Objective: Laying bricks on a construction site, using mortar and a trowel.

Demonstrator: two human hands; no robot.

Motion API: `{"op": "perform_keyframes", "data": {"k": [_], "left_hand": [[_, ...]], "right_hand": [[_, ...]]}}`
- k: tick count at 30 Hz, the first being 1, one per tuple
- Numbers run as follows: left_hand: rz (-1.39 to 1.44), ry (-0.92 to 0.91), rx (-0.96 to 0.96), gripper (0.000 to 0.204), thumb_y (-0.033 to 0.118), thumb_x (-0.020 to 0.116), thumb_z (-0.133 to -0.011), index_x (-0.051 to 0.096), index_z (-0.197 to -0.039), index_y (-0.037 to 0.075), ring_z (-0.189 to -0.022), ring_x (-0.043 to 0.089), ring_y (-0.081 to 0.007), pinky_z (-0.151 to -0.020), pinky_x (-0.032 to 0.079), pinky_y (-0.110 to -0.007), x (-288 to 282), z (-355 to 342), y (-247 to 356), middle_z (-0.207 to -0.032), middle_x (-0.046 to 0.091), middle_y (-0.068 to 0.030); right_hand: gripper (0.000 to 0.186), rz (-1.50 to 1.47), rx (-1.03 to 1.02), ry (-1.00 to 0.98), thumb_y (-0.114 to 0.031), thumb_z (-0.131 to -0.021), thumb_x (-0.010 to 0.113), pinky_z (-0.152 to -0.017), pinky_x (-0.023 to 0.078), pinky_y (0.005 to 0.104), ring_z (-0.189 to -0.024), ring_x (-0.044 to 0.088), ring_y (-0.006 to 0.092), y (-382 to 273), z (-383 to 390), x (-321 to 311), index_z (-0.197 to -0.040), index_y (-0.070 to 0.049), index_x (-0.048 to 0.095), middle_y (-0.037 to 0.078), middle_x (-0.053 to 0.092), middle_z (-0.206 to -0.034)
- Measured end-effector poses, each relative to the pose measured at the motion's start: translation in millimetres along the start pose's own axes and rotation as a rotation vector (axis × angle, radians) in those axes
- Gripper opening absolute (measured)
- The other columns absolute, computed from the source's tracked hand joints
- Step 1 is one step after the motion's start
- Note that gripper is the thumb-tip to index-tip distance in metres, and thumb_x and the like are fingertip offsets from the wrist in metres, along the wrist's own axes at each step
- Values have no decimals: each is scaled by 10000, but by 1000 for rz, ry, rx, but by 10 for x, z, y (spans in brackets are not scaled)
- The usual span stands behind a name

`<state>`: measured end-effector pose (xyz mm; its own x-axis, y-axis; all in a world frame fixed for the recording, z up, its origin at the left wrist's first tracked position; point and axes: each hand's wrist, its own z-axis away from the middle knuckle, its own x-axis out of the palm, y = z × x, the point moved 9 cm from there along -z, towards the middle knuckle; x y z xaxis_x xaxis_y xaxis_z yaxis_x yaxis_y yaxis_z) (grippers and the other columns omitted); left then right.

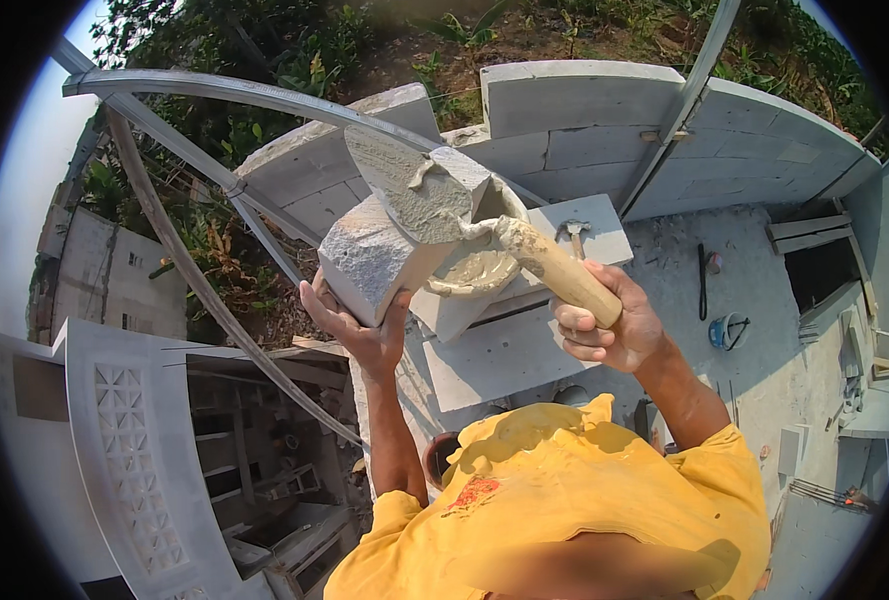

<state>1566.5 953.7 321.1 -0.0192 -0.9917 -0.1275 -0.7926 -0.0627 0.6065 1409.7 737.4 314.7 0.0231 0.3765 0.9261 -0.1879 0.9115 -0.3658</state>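
My left hand [359,335] is wrapped round the lower end of a pale, rough-faced block [364,255], held up. My right hand [609,330] grips the wooden handle of a trowel [424,190]. Its mortar-coated blade lies over the block's top, touching or just above it; I cannot tell which. Behind them, partly hidden, a container of wet grey mortar [469,275] stands on pale slabs [499,360]. A hammer [574,230] lies on a slab beyond my right hand.
A low block wall [574,100] curves round the work area, with metal posts [689,100] and rails. At left, an open drop [264,470] shows a lower level. A blue bucket [729,330], a dark bar [702,280] and a boarded opening [814,270] lie at right.
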Motion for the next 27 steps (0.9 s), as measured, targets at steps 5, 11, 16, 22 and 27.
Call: {"op": "perform_keyframes", "data": {"k": [5, 11, 16, 22, 27], "left_hand": [[7, 62, -12, 1150, 282, 841, -784, -3, -1538, 74, -1267, 415, -356, -1050, 321, -503, -167, 25, -158, -1386, 365, -264], [62, 80, -56, 1100, 239, 796, -820, -7, -1559, 106, -1262, 429, -294, -1051, 354, -450, -324, -112, -307, -1359, 407, -195], [776, -24, -539, 1075, 346, 778, -800, 60, -1565, 109, -1243, 513, -264, -1019, 448, -405, -190, 66, -930, -1377, 455, -156], [1252, -60, -742, 732, 426, 697, -867, 348, -1396, 60, -1067, 598, -240, -888, 515, -383, 422, 282, -1001, -1237, 561, -122], [1486, -107, -496, 500, 482, 623, -925, 580, -1141, 34, -850, 672, -162, -685, 555, -261, 398, 632, -1509, -976, 688, -72]], "right_hand": [[450, -34, 103, 94, -386, -1042, 386, -466, 532, 228, -446, 439, 11, 112, 301, -162, -1358, -66, 410, 64, 554, -760], [738, 95, 46, 129, -358, -972, 570, -483, 518, 226, -598, 569, 80, -91, 630, -233, -1539, -88, 183, 89, 580, -841], [806, 1347, -147, 282, -282, -780, 786, -782, 552, 348, -879, 676, 228, -691, 108, -338, -1446, -92, 373, 122, 660, -989], [639, 1984, -510, 182, -132, -777, 759, -787, 538, 373, -906, 670, 247, -796, -690, -213, -1344, -165, 465, 90, 659, -1020], [641, 2135, -892, -59, -27, -770, 735, -738, 538, 408, -857, 645, 290, -374, -911, -69, -1340, -188, 491, 98, 636, -986]]}}
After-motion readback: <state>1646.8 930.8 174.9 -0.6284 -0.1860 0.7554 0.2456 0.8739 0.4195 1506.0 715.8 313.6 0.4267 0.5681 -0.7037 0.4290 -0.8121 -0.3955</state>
